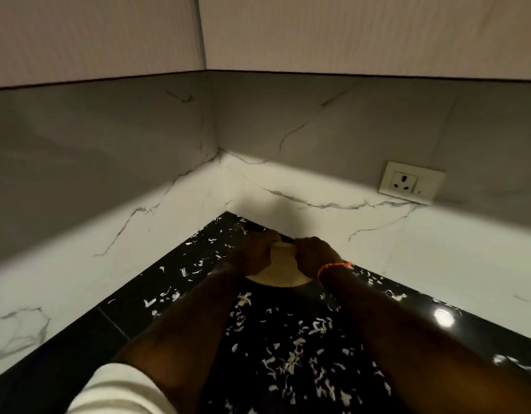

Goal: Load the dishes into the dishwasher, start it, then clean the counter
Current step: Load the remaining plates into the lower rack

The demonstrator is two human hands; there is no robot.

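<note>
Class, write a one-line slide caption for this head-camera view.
Both hands, left and right, grip a tan cloth in the corner of a scrap-strewn black counter.

White wall socket [411,183] on marble backsplash [288,180], right of corner.

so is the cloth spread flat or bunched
Bunched: both hands, left and right, grip the cloth, gathered up between them on the counter.

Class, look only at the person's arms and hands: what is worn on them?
Both forearms are bare. The right hand has an orange thread bracelet tied round its wrist. The left hand wears nothing visible; a white sleeve covers that upper arm.
</note>
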